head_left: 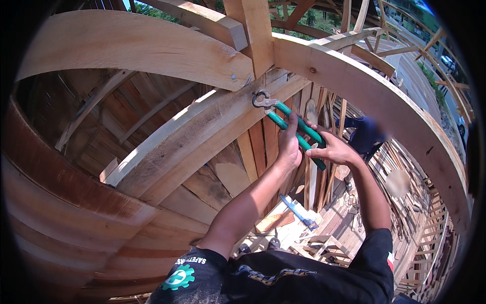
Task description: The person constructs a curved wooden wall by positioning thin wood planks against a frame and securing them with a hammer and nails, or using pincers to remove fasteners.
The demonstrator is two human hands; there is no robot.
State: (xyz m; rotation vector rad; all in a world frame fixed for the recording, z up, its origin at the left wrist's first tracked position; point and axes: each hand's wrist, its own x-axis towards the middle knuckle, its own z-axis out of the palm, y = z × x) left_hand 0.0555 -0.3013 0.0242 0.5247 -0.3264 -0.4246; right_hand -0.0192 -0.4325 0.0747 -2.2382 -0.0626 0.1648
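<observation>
Green pincers [277, 119] point to ten-thirty, their long axis running to four-thirty. Left hand [289, 145] and right hand [332, 149] seem clamped on them, fingers partly hidden.

Pincers [277, 120] with green-sleeved handles and a rounded, grey metal head, the handles slightly spread. The tool is held aslant, head up and leftward, before the curved beam [202, 121] near its upper end.
</observation>
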